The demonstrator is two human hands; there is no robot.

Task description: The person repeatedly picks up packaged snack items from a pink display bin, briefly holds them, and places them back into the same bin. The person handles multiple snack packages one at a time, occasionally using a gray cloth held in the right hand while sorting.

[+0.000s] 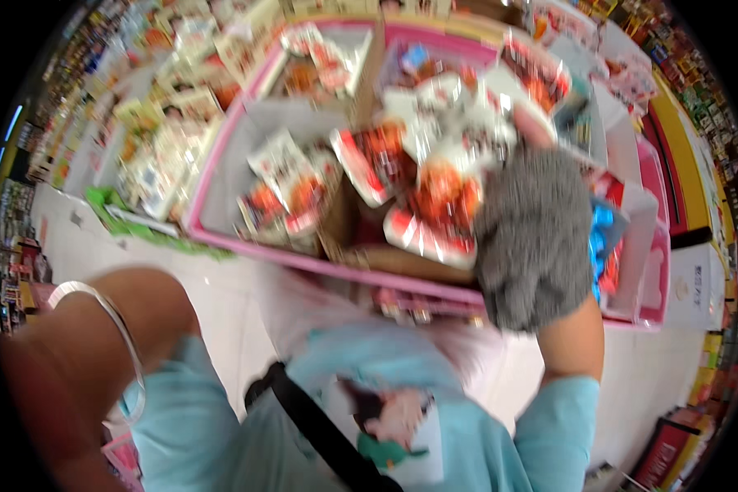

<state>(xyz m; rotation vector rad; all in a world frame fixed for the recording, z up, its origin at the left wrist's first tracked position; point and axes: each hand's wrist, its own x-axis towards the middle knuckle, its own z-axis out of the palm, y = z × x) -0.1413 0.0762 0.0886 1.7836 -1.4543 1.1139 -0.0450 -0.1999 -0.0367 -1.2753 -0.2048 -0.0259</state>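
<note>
A grey, fuzzy cloth-like covering [537, 238] hides most of my right hand [535, 129]. A blurred fingertip shows past its far edge, beside red-and-white snack packets [447, 193] with clear windows. Whether the fingers grip a packet cannot be made out. The packets lie heaped over cardboard dividers in a pink-rimmed bin [336, 266]. My left arm is bent back close to the camera at the lower left, a silver bangle [121, 316] round it. My left hand [37, 410] is dark and smeared there, away from the bin, its fingers not distinguishable.
More packets [283, 184] fill the bin's left compartment. Pale packets [168, 160] are piled to the left, above a green edging [123, 221]. Blue and red packages [605, 242] stand in a compartment to the right. A white box [697, 283] is farther right, and stocked shelves ring the view.
</note>
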